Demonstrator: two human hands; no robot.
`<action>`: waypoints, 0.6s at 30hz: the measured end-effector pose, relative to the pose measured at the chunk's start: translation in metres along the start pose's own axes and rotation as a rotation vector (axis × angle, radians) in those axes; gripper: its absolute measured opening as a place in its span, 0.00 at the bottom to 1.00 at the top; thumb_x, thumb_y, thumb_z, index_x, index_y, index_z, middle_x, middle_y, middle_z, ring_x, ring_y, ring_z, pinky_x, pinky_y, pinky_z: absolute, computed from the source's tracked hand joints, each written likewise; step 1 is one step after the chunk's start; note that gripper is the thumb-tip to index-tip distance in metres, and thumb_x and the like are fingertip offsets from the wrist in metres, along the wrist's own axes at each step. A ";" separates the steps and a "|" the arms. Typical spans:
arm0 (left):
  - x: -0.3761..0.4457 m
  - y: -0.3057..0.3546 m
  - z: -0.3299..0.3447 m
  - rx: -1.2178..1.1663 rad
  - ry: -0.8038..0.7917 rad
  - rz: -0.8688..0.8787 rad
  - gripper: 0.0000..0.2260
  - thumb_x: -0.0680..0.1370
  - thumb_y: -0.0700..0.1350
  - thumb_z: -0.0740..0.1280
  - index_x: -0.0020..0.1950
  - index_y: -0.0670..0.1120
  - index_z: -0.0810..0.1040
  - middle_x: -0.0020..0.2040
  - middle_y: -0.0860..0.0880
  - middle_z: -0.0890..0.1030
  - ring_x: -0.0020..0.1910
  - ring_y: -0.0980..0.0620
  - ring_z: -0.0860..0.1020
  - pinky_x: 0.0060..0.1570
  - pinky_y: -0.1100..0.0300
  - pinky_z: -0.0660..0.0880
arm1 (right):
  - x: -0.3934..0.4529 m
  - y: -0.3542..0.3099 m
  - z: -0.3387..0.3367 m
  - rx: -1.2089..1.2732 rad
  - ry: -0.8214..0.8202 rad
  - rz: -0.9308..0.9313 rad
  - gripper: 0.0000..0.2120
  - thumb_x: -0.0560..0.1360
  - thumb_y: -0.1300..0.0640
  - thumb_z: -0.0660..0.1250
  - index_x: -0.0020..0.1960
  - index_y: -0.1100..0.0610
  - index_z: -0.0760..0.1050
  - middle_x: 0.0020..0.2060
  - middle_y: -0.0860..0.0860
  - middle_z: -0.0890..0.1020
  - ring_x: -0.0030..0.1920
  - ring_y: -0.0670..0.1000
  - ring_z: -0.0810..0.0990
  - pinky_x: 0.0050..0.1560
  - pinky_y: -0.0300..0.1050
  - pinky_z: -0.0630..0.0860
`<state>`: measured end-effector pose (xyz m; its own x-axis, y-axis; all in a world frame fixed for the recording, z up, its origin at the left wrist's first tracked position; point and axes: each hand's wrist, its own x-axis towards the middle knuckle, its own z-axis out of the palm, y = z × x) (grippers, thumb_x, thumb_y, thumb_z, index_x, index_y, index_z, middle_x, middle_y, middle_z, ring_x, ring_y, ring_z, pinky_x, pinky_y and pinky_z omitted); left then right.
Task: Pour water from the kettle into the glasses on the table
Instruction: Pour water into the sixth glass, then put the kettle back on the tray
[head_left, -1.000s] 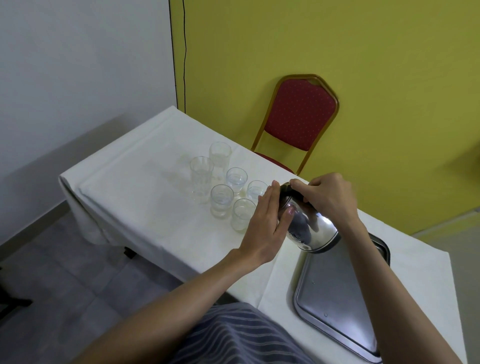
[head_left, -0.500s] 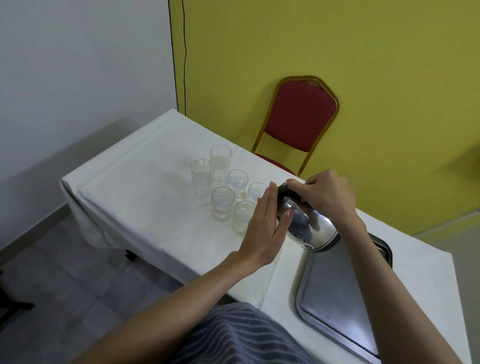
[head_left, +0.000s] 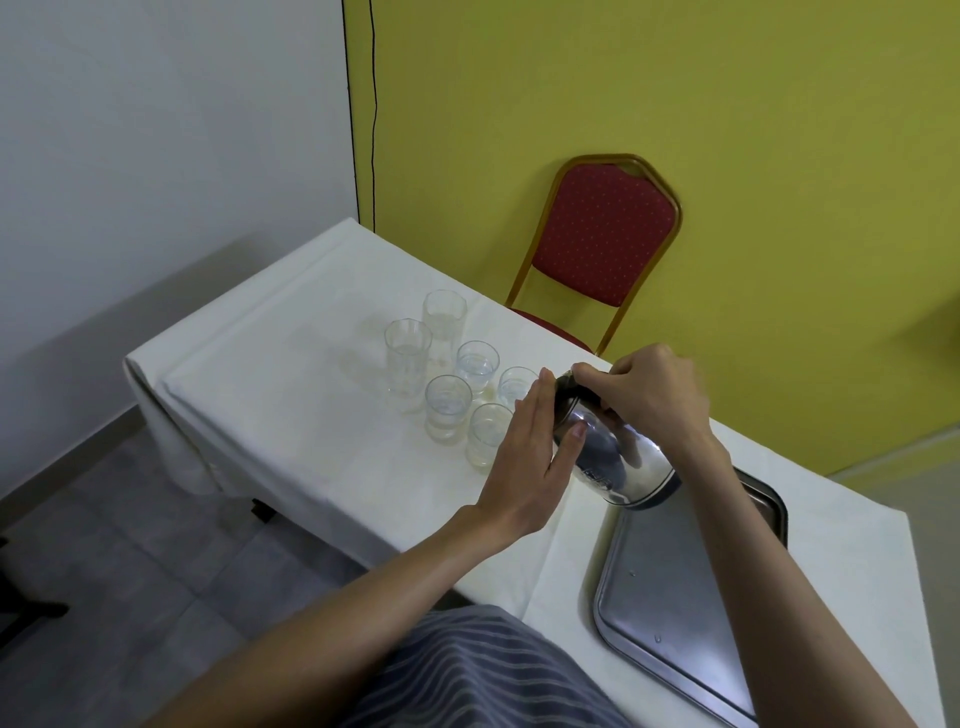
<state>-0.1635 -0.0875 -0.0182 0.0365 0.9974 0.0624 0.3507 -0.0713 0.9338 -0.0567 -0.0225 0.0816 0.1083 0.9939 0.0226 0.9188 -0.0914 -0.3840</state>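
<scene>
A shiny steel kettle (head_left: 618, 457) hangs tilted to the left over the table, its dark top end toward the glasses. My right hand (head_left: 649, 395) grips it from above near that top. My left hand (head_left: 530, 452) lies flat against its left side, fingers straight, thumb on the metal. Several clear glasses stand in a cluster on the white tablecloth (head_left: 291, 415). The nearest glass (head_left: 488, 434) sits just left of my left hand, partly hidden by it. Two tall glasses (head_left: 408, 364) stand at the back left. I cannot see any water stream.
A steel tray (head_left: 670, 597) lies on the table below the kettle at the right. A red chair with a gold frame (head_left: 602, 244) stands behind the table against the yellow wall. The table's left end drops to a tiled floor.
Both hands and the kettle hold nearly the same pose. The whole view has shifted slightly; the kettle's tilt looks unchanged.
</scene>
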 end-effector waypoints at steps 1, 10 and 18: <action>0.000 -0.001 0.000 -0.001 -0.002 -0.001 0.29 0.82 0.59 0.51 0.79 0.53 0.44 0.80 0.55 0.50 0.78 0.56 0.48 0.76 0.50 0.53 | 0.000 0.001 0.001 0.003 0.001 0.003 0.24 0.68 0.40 0.71 0.31 0.63 0.82 0.28 0.60 0.83 0.27 0.53 0.72 0.28 0.43 0.67; 0.001 -0.006 0.001 0.057 -0.030 0.050 0.28 0.83 0.56 0.51 0.79 0.49 0.44 0.80 0.53 0.50 0.78 0.56 0.47 0.76 0.52 0.51 | -0.007 0.007 0.005 0.003 0.019 0.007 0.24 0.71 0.41 0.69 0.31 0.62 0.82 0.20 0.53 0.73 0.23 0.51 0.68 0.25 0.40 0.62; 0.001 -0.008 0.006 0.168 -0.114 0.158 0.28 0.83 0.54 0.51 0.79 0.47 0.44 0.80 0.52 0.47 0.77 0.60 0.41 0.76 0.60 0.43 | -0.018 0.045 0.017 0.262 0.032 0.086 0.26 0.68 0.38 0.67 0.28 0.61 0.79 0.24 0.57 0.82 0.32 0.58 0.80 0.34 0.48 0.76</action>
<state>-0.1605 -0.0856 -0.0274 0.2049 0.9666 0.1539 0.4829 -0.2366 0.8431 -0.0241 -0.0439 0.0485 0.1975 0.9803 0.0074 0.7767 -0.1519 -0.6112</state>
